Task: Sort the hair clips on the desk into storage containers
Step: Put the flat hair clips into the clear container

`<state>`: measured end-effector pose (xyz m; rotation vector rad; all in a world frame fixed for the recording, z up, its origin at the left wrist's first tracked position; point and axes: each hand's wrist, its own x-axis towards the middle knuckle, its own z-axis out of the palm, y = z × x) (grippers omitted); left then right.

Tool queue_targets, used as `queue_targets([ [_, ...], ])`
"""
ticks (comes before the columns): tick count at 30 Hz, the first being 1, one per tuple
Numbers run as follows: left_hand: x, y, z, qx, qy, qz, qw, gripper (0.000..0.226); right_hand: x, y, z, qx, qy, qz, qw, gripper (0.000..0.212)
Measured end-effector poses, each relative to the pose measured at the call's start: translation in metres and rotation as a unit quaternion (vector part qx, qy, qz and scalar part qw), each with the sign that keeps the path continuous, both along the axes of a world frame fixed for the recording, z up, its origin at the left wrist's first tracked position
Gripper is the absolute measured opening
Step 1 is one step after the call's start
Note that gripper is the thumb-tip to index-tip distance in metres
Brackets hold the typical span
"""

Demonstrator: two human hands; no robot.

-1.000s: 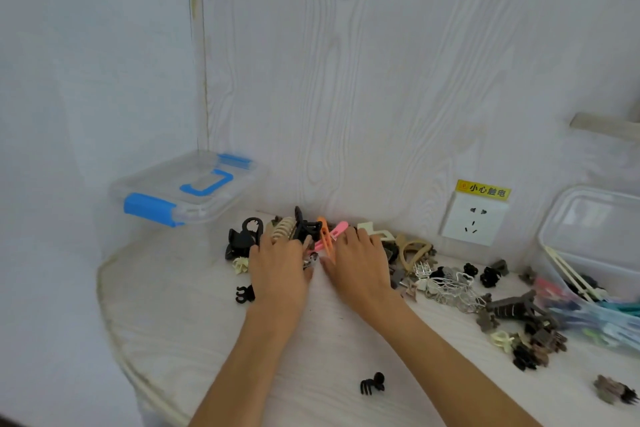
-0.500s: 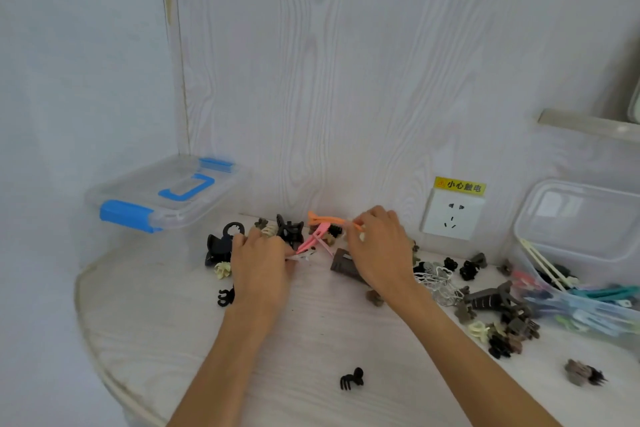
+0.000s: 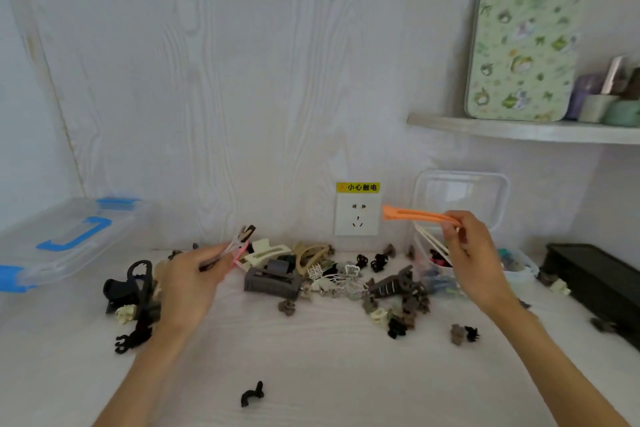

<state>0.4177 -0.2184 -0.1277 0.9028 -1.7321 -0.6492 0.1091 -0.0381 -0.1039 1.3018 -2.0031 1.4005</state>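
My right hand (image 3: 476, 260) pinches a long orange clip (image 3: 417, 214) and holds it in the air, above the open clear container (image 3: 519, 269) at the right, which holds several long coloured clips. My left hand (image 3: 192, 282) grips a pink clip (image 3: 241, 252) together with pale slim clips, just above the desk at the left of the pile. A heap of hair clips (image 3: 332, 279) in black, brown, cream and white wire lies along the wall. A big black claw clip (image 3: 130, 282) sits left of my left hand.
A closed clear box with blue latches (image 3: 65, 246) stands at the far left. A clear lid (image 3: 460, 199) leans on the wall beside a wall socket (image 3: 357, 215). A black tray (image 3: 599, 279) sits at the right edge. Single small clips (image 3: 252, 393) lie on the near desk.
My right hand has lifted the orange clip out of the pile and carried it right, over the open container. My left hand has raised the pink and pale clips slightly. The camera has swung right.
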Motion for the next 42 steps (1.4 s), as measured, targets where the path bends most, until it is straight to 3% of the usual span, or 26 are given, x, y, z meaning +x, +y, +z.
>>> queue_targets([
  [4, -0.056, 0.020, 0.033, 0.038, -0.002, -0.119, 0.992, 0.018, -0.043, 0.023, -0.016, 0.009, -0.007, -0.048, 0.999, 0.063],
  [8, -0.135, 0.054, 0.069, 0.004, -0.054, -0.236, 0.970, 0.019, -0.060, 0.024, -0.028, 0.109, 0.040, -0.116, 0.986, 0.054],
  [12, -0.215, 0.078, 0.074, -0.047, -0.115, -0.283, 0.951, 0.018, -0.063, 0.024, -0.040, 0.163, 0.084, -0.193, 0.964, 0.048],
  [16, -0.271, 0.098, 0.050, -0.049, -0.184, -0.275, 0.942, 0.021, -0.059, 0.030, -0.037, 0.097, 0.017, -0.243, 0.965, 0.027],
  [19, -0.290, 0.106, 0.035, -0.048, -0.273, -0.294, 0.915, 0.037, -0.058, 0.035, -0.037, 0.074, -0.030, -0.233, 0.969, 0.030],
  [21, -0.293, 0.107, 0.034, -0.058, -0.300, -0.302, 0.903, 0.050, -0.057, 0.035, -0.037, 0.067, 0.001, -0.195, 0.979, 0.034],
  [25, -0.283, 0.095, 0.035, -0.098, -0.329, -0.236, 0.909, 0.048, -0.048, 0.028, -0.035, 0.136, 0.082, -0.142, 0.977, 0.052],
  [29, -0.273, 0.086, 0.027, -0.113, -0.452, -0.200, 0.862, 0.048, -0.045, 0.026, -0.037, 0.183, 0.090, -0.178, 0.963, 0.054],
  [33, -0.271, 0.096, 0.024, -0.124, -0.472, -0.202, 0.849, 0.050, -0.050, 0.029, -0.038, 0.181, 0.052, -0.228, 0.955, 0.033],
  [38, -0.272, 0.099, 0.022, -0.110, -0.489, -0.181, 0.846, 0.061, -0.049, 0.027, -0.041, 0.178, 0.065, -0.243, 0.951, 0.035],
  [42, -0.269, 0.101, 0.034, -0.091, -0.446, -0.171, 0.874, 0.065, -0.045, 0.029, -0.038, 0.187, 0.057, -0.221, 0.955, 0.029],
])
